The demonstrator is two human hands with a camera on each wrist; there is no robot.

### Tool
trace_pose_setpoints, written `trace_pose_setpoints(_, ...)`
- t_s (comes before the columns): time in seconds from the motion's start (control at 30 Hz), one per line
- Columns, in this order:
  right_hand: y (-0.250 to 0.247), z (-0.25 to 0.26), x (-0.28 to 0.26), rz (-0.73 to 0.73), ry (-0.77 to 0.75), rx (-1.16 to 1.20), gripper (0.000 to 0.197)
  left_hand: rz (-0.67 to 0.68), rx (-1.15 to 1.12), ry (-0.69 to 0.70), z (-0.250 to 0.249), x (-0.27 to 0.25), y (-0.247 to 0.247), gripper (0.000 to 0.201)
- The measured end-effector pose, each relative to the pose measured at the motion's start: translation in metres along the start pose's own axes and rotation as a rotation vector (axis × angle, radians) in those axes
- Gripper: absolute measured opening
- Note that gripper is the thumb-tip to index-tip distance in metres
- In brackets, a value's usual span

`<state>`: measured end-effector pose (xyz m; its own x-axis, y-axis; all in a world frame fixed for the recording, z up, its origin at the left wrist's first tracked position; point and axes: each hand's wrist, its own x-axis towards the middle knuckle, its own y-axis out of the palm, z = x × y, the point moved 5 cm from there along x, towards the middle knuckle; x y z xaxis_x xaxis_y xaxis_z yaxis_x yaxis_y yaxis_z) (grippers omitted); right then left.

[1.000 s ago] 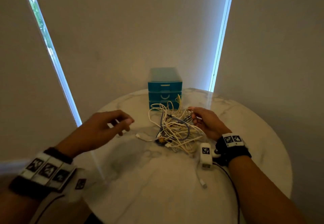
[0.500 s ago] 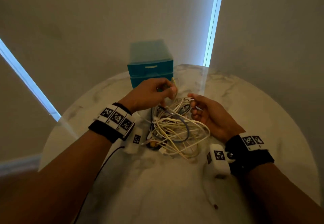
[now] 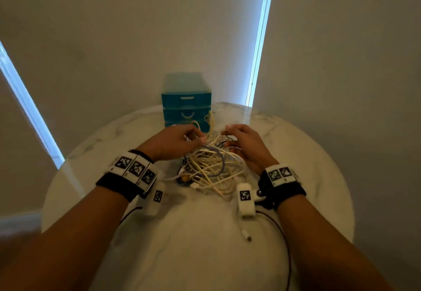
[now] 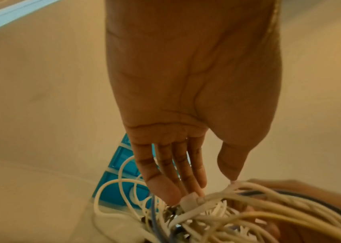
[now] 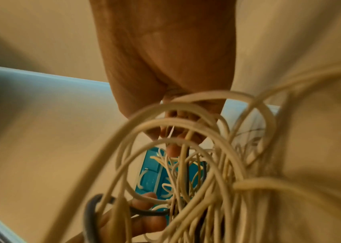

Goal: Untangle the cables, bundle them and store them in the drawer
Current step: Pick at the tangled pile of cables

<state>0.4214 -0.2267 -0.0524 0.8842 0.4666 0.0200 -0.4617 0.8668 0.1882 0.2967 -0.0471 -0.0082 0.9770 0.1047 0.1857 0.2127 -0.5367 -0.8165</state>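
Observation:
A tangle of cream, white and dark cables [image 3: 211,165] lies mid-table in front of a teal three-drawer unit [image 3: 186,101], all drawers closed. My left hand [image 3: 198,137] is at the pile's far left. In the left wrist view its fingers [image 4: 165,184] are straight, their tips touching a white connector [image 4: 190,199], with the thumb apart above a cable. My right hand [image 3: 227,139] is at the far right; in the right wrist view its curled fingers [image 5: 173,131] pinch thin strands, loops [image 5: 186,164] hanging across the lens.
The round white marble table [image 3: 307,165] stands close to beige walls, with the drawer unit at its back edge. One loose cable end with a plug [image 3: 247,236] trails toward me. Black leads run from my wrist cameras across the near table.
My left hand has swung in from the left and reached the far side of the tangle. The right hand has stayed in the cables, shifting slightly over the pile.

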Motion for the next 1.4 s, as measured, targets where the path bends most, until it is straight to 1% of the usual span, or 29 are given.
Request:
trace_pose_setpoints(0.07, 0.004, 0.008, -0.001, 0.012, -0.062, -0.072, 0.026, 0.024, 0.006, -0.007, 0.001, -0.006, 0.006, 0.025)
trace_pose_setpoints(0.17, 0.013, 0.016, 0.000, 0.032, -0.151, -0.119, 0.022, 0.056, -0.060, -0.033, 0.007, -0.008, 0.011, 0.028)
trace_pose_setpoints(0.2, 0.015, 0.016, 0.002, 0.035, -0.165, -0.113, 0.020, 0.055, -0.089, -0.042, 0.009, -0.006, 0.010, 0.031)
trace_pose_setpoints(0.27, 0.021, 0.014, 0.007, 0.055, -0.190, -0.094, 0.021, 0.029, -0.133, -0.041, 0.015, 0.003, 0.006, 0.046)
trace_pose_setpoints(0.3, 0.024, 0.012, 0.010, 0.069, -0.204, -0.094, 0.022, 0.010, -0.138, -0.031, 0.016, 0.008, 0.004, 0.048)
trace_pose_setpoints(0.37, 0.023, 0.008, 0.015, 0.093, -0.222, -0.099, 0.027, -0.062, -0.194, -0.004, 0.017, 0.015, 0.000, 0.034)
trace_pose_setpoints(0.43, 0.019, 0.008, 0.017, 0.097, -0.248, -0.102, 0.038, -0.187, -0.349, 0.020, 0.015, 0.017, -0.004, 0.021)
trace_pose_setpoints(0.5, 0.015, 0.016, 0.015, 0.079, -0.296, -0.125, 0.050, -0.286, -0.465, 0.052, 0.010, 0.019, -0.009, 0.018)
trace_pose_setpoints(0.57, 0.017, 0.028, 0.009, 0.062, -0.351, -0.157, 0.053, -0.334, -0.609, 0.055, 0.007, 0.019, -0.011, 0.018)
trace_pose_setpoints(0.63, 0.022, 0.042, 0.001, 0.051, -0.448, -0.195, 0.048, -0.379, -0.731, 0.051, 0.007, 0.014, -0.012, 0.019)
trace_pose_setpoints(0.7, 0.028, 0.053, -0.006, 0.045, -0.546, -0.233, 0.037, -0.402, -0.776, 0.047, 0.006, 0.008, -0.011, 0.020)
trace_pose_setpoints(0.77, 0.031, 0.055, -0.012, 0.014, -0.593, -0.242, 0.029, -0.408, -0.834, 0.031, 0.006, 0.006, -0.009, 0.025)
trace_pose_setpoints(0.87, 0.033, 0.049, -0.016, -0.003, -0.554, -0.273, 0.029, -0.422, -1.024, -0.056, 0.004, 0.005, -0.011, 0.048)
trace_pose_setpoints(0.93, 0.029, 0.045, -0.014, -0.011, -0.502, -0.263, 0.027, -0.425, -1.001, -0.047, 0.000, 0.004, -0.013, 0.053)
trace_pose_setpoints(1.03, 0.024, 0.046, -0.016, -0.061, -0.470, -0.215, 0.022, -0.405, -0.946, -0.011, -0.003, 0.001, -0.012, 0.040)
trace_pose_setpoints(1.1, 0.024, 0.047, -0.018, -0.071, -0.467, -0.182, 0.021, -0.421, -0.926, 0.032, 0.000, 0.001, -0.014, 0.028)
trace_pose_setpoints(1.17, 0.026, 0.048, -0.020, -0.056, -0.461, -0.158, 0.024, -0.469, -0.885, 0.066, 0.002, -0.001, -0.019, 0.021)
trace_pose_setpoints(1.23, 0.031, 0.044, -0.018, 0.032, -0.418, -0.190, 0.031, -0.578, -0.912, 0.095, 0.007, -0.004, -0.030, 0.021)
trace_pose_setpoints(1.3, 0.041, 0.034, -0.016, 0.172, -0.339, -0.332, 0.031, -0.680, -1.021, 0.131, 0.011, -0.007, -0.045, 0.023)
trace_pose_setpoints(1.37, 0.052, 0.026, -0.012, 0.270, -0.281, -0.481, 0.025, -0.694, -1.130, 0.186, 0.013, -0.010, -0.058, 0.023)
trace_pose_setpoints(1.4, 0.057, 0.028, -0.009, 0.279, -0.282, -0.534, 0.023, -0.680, -1.149, 0.207, 0.012, -0.012, -0.063, 0.023)
